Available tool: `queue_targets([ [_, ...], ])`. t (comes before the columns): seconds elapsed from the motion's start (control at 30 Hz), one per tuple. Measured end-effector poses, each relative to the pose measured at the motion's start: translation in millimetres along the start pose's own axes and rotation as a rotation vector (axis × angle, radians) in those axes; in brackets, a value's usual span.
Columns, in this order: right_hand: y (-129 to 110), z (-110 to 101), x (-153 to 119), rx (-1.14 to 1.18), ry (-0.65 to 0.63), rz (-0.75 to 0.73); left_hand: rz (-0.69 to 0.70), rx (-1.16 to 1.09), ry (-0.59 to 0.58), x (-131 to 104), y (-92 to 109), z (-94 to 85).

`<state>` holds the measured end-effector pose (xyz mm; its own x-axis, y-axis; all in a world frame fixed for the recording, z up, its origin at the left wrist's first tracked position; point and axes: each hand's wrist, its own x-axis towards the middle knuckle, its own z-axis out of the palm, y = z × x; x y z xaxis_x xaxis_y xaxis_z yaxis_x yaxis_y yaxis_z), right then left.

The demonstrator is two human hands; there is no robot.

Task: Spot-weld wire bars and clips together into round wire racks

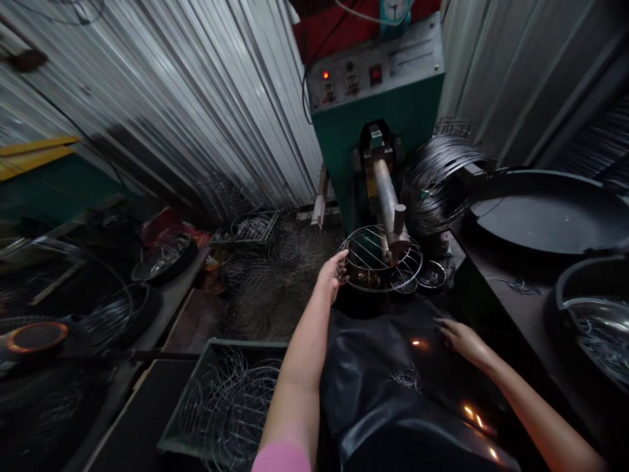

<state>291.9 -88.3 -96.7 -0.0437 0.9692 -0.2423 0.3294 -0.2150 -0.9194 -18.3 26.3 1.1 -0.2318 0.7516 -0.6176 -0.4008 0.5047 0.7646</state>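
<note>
My left hand [336,271] pinches the left rim of a round wire grill rack [361,248] with several parallel cross wires. The rack lies about level at the welding machine's metal arm [386,187], whose blunt electrode head [399,246] is over its right part. My right hand [460,339] is apart from the rack, low over the black apron [363,367] on my lap. Its fingers are closed together; whatever may be between them is too small to make out. A little bunch of short wires [407,377] lies on the apron, left of that hand.
Sparks [472,415] glow over the apron. A green crate [211,357] of wire rings stands at lower left. Coiled wire [442,177] hangs right of the green machine [334,141]. Large black pans [540,216] fill the right side. Loose wire rings cover the floor behind.
</note>
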Motion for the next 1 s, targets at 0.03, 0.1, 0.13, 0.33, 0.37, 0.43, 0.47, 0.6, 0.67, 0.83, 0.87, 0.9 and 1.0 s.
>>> queue_targets([
  [0.03,8,-1,-1,-0.024,-0.014,-0.009,-0.017,0.012,-0.032,3,3,0.2],
  [0.1,7,2,-3,-0.013,-0.022,-0.057,-0.015,-0.012,-0.055,4,2,2.3],
  [0.13,-2,4,-4,0.025,-0.031,-0.073,0.008,-0.045,-0.042,2,0,3.6],
  [0.33,-105,33,-2,0.351,-0.053,-0.145,0.176,-0.227,0.108,-21,-26,6.0],
  [0.37,-116,40,2,0.374,-0.046,-0.156,0.196,-0.235,0.115,-24,-28,6.2],
  [0.43,-128,54,10,0.428,-0.025,-0.154,0.238,-0.239,0.115,-31,-30,7.7],
  [0.47,-130,60,14,0.458,-0.014,-0.144,0.257,-0.238,0.111,-33,-30,9.0],
  [0.6,-124,68,21,0.521,0.033,-0.114,0.308,-0.242,0.11,-39,-28,16.2],
  [0.67,-122,60,18,0.556,0.076,-0.122,0.323,-0.25,0.134,-40,-27,18.7],
  [0.83,-125,35,11,0.58,0.145,-0.138,0.287,-0.251,0.119,-40,-29,21.3],
  [0.87,-125,34,12,0.542,0.12,-0.122,0.278,-0.249,0.12,-41,-29,22.1],
  [0.9,-125,35,12,0.498,0.084,-0.101,0.271,-0.245,0.125,-41,-30,23.2],
  [1.0,-126,42,14,0.438,0.029,-0.077,0.26,-0.233,0.132,-44,-31,27.2],
])
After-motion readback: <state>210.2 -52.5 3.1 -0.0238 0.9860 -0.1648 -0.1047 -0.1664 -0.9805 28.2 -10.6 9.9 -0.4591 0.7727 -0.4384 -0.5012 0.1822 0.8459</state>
